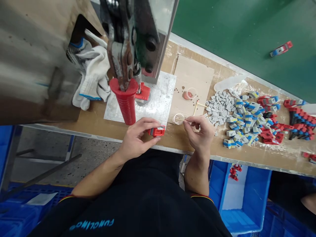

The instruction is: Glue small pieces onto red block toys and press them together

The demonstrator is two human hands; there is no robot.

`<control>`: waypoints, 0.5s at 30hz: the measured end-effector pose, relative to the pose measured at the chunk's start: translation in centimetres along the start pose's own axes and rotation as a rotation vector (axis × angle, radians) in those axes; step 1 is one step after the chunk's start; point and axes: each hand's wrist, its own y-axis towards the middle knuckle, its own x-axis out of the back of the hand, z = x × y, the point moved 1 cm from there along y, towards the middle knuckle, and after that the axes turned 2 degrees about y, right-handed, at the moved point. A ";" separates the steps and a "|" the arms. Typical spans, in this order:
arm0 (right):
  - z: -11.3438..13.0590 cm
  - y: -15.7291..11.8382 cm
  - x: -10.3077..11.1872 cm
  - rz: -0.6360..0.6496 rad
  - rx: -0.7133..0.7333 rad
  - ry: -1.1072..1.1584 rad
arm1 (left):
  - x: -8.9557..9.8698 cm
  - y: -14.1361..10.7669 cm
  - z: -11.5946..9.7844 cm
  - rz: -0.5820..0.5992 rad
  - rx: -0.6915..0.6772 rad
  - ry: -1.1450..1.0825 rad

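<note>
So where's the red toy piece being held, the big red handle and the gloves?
Red toy piece [159, 132]: head view, on its hollow end.
Red clamp handle [126, 107]: head view, middle of the grip.
White knit gloves [93, 75]: head view, middle of the pile.

Left hand [138, 135], right hand [201, 131], both out front!
The left curls, thumb opposite its fingers [147, 125]; the right pinches, fingertips [187, 119] together; left forearm [103, 172] slants across, right forearm [198, 168] runs nearly straight ahead.

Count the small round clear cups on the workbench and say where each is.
2. The nearer cup is just left of the right hand; the farther cup is on the cardboard sheet. Others may be hidden from view.
</note>
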 end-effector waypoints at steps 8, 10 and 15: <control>1.5 -0.5 0.9 -0.132 -0.013 0.214 | -0.3 -0.1 0.1 -0.025 -0.023 -0.027; 2.6 -0.7 0.9 -0.179 0.027 0.311 | -0.4 -0.1 0.1 -0.020 -0.028 -0.024; 4.9 -1.3 0.1 -0.087 0.077 0.424 | -0.5 -0.1 0.0 -0.030 -0.073 -0.013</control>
